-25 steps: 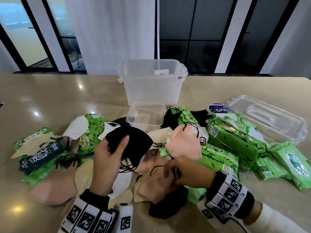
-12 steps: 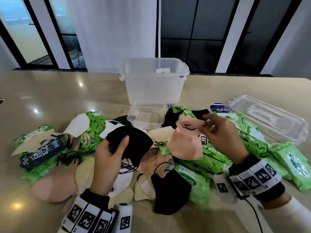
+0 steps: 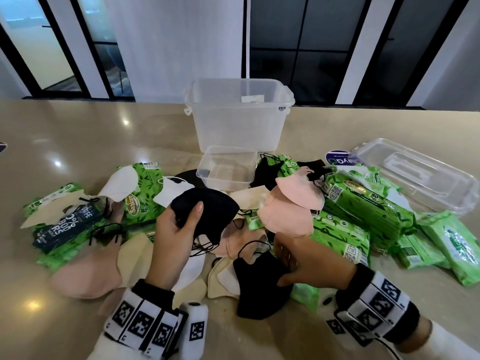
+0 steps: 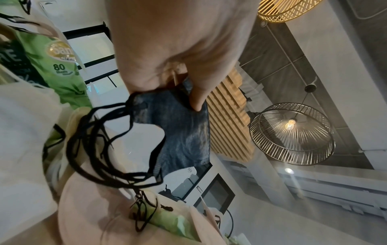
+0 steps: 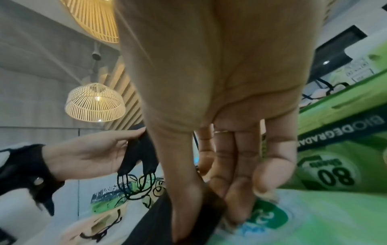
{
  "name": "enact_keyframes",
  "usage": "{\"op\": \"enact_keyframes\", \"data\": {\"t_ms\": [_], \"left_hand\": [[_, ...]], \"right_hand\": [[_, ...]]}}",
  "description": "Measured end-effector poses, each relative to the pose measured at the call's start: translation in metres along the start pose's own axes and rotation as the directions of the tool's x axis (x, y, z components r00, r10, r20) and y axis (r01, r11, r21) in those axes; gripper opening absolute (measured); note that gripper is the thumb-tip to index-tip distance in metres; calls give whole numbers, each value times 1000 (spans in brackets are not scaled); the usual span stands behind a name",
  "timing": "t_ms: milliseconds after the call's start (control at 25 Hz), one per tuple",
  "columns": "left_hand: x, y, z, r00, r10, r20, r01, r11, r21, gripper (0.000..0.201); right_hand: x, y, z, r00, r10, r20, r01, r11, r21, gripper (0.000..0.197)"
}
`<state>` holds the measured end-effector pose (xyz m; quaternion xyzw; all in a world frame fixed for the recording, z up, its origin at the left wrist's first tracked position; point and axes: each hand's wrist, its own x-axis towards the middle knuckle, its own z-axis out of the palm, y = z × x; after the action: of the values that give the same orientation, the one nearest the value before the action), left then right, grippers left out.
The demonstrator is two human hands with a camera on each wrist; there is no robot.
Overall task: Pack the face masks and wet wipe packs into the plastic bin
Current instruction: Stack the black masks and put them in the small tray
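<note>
My left hand point(image 3: 184, 216) holds a small stack of black masks point(image 3: 207, 211) above the pile, thumb on top; the left wrist view shows the same black masks point(image 4: 184, 132) with ear loops dangling. My right hand point(image 3: 284, 267) is low over a black mask point(image 3: 259, 289) lying on the table and pinches its right edge between thumb and fingers, as the right wrist view shows on the black mask point(image 5: 167, 223). Pink masks point(image 3: 298, 196) lie on green wet wipe packs point(image 3: 363, 206). The clear plastic bin point(image 3: 239, 131) stands open behind the pile.
A small clear tray point(image 3: 226, 167) sits before the bin, and the clear lid point(image 3: 415, 175) lies at right. More wipe packs point(image 3: 142, 193), with white, beige and pink masks, spread left and centre. A dark label pack point(image 3: 65, 227) lies far left.
My right hand let go of a pink mask on the wipe packs at right and came back down onto the black mask near me. The left hand stayed put with its black masks.
</note>
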<state>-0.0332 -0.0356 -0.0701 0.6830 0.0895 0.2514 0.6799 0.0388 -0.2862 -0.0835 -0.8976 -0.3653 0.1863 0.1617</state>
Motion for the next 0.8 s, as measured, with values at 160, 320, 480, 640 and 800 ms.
{"op": "enact_keyframes", "data": {"t_ms": [160,320,480,640,800], "left_hand": [[-1,2,-1,1000,-15,13,15,1000,6,18],[-5,5,-3,1000,-15,20,15,1000,1,19],[-9,1,-4,1000,-29,6,29,999,17,27],[-11,0,-2,999,-39,11,39,999,25,26],[-11,0,1,999,-35,31,34,998,46,24]], "right_hand": [[4,-2,-5,996,-84,2,82,981,178,34],[3,-3,-21,984,-24,-177,103,885,454,22],[-6,-10,-30,964,139,-225,116,541,833,34],[-6,-9,-30,914,250,-319,184,445,876,23],[-8,-5,-33,908,175,-380,230,550,803,41]]}}
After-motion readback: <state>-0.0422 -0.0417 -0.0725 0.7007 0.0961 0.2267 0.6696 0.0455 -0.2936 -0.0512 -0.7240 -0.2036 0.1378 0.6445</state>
